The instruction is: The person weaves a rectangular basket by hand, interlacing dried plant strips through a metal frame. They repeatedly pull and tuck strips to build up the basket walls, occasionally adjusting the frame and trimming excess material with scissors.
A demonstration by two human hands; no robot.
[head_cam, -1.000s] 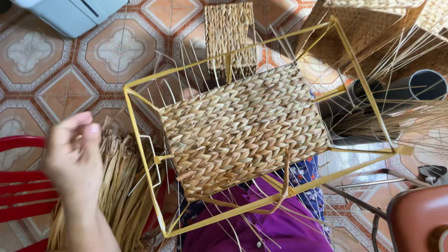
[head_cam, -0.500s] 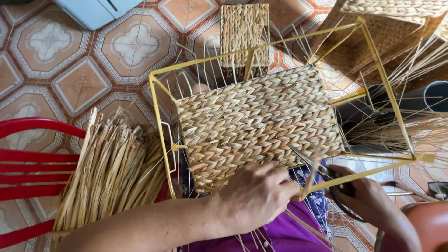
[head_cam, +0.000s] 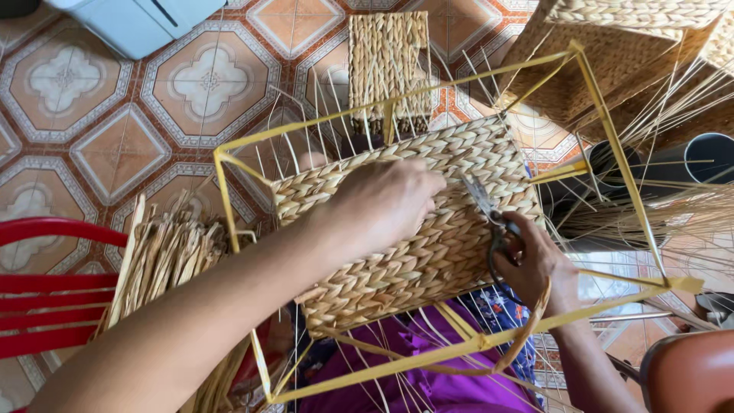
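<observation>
A yellow wire frame (head_cam: 229, 199) rests on my lap with a woven straw panel (head_cam: 413, 268) filling its bottom. My left hand (head_cam: 382, 203) lies flat on the panel's upper middle, fingers pressed to the weave. My right hand (head_cam: 531, 264) grips a pair of dark-handled scissors (head_cam: 489, 210) at the panel's right edge, the blades pointing up and left toward my left hand. Thin loose straw strands stick out around the frame.
A bundle of dried straw (head_cam: 164, 268) lies on a red chair (head_cam: 42, 283) at the left. Woven baskets (head_cam: 612, 53) and a narrow woven strip (head_cam: 386, 57) sit on the patterned tile floor beyond. Dark round pots (head_cam: 707, 157) stand at the right.
My left hand came from the straw bundle at the left onto the panel and slid up it. My right hand rose with the scissors to the panel's right edge.
</observation>
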